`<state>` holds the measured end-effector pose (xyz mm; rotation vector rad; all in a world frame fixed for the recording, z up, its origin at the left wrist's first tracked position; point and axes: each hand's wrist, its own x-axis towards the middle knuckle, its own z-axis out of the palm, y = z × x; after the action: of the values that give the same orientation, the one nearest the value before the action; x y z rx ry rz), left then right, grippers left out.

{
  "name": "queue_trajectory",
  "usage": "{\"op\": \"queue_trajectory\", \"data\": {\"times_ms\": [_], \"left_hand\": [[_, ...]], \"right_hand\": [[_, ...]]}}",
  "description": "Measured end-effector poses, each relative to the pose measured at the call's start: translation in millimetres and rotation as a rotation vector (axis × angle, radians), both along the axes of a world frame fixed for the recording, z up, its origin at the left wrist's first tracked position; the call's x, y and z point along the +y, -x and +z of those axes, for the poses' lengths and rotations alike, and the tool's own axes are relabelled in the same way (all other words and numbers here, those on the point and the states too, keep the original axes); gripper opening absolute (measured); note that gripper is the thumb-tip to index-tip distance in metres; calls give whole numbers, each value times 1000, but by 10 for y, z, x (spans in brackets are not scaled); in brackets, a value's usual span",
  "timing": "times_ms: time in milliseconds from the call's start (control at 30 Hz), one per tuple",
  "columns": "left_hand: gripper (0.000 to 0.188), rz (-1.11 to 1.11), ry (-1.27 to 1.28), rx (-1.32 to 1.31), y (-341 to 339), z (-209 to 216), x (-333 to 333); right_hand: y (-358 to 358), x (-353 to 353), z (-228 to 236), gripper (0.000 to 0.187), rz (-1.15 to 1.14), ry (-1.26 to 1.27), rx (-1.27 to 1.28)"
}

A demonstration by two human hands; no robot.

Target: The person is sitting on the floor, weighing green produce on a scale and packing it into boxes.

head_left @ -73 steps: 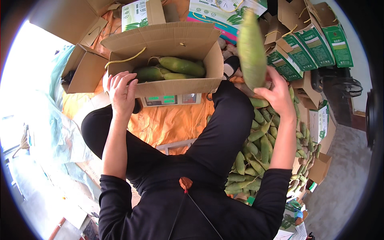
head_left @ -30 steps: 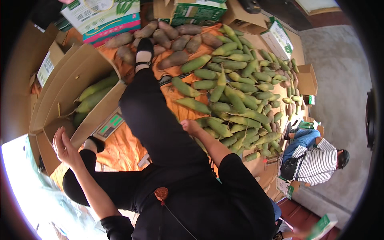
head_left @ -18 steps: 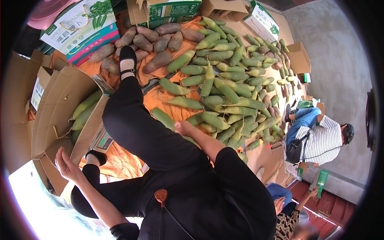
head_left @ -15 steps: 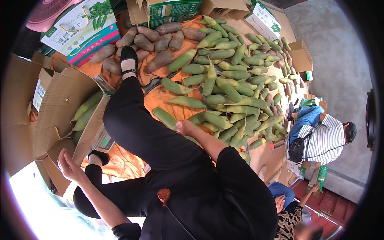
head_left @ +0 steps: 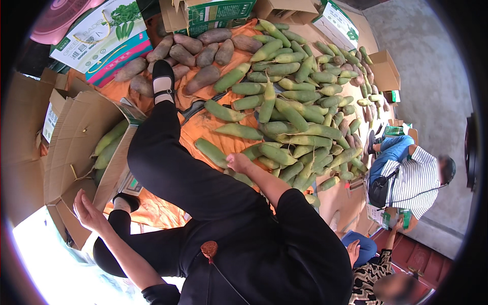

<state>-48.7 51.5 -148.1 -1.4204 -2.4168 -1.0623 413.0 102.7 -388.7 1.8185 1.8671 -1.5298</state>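
My left hand (head_left: 89,212) is open beside a tall cardboard box (head_left: 71,147), its fingers stretched out and nothing visible in them. Inside that box lie several green radishes (head_left: 108,151). My right hand (head_left: 238,163) is closed, with its fingers curled in; its inner side is hidden, so I cannot tell if it holds anything. It is just beyond my bent leg, close to a green radish (head_left: 211,152) and at the near edge of a large pile of green radishes (head_left: 300,117). Whether it touches a radish is unclear.
Reddish-brown roots (head_left: 206,55) lie on an orange sheet (head_left: 201,134) by my shoe. A printed white carton (head_left: 96,40) stands at the far left. Opened boxes (head_left: 284,11) line the back. Two people work at the right, one in a striped shirt (head_left: 409,183). A scale (head_left: 133,184) sits beside the tall box.
My hands stay almost still. At the right, the patterned-sleeved person's arm has reached farther up, and the green carton there has moved up and is now mostly hidden. The striped-shirted person has shifted slightly.
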Motion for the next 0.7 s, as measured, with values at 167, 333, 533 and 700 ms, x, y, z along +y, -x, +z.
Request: {"op": "queue_trajectory", "data": {"times_ms": [167,333,533,700], "left_hand": [[18,1,-26,-42,-53,25,70],[18,-2,-33,-61,-45,-12,64],[17,36,5,13,-22,4,25],[15,50,0,16,1,52,-10]], "right_hand": [[-115,16,34,29,-26,-26,-37],[-256,74,84,26,-157,-54,-17],[-498,225,-5,18,-319,-199,-1],[-669,312,-278,15,-385,-133,42]]}}
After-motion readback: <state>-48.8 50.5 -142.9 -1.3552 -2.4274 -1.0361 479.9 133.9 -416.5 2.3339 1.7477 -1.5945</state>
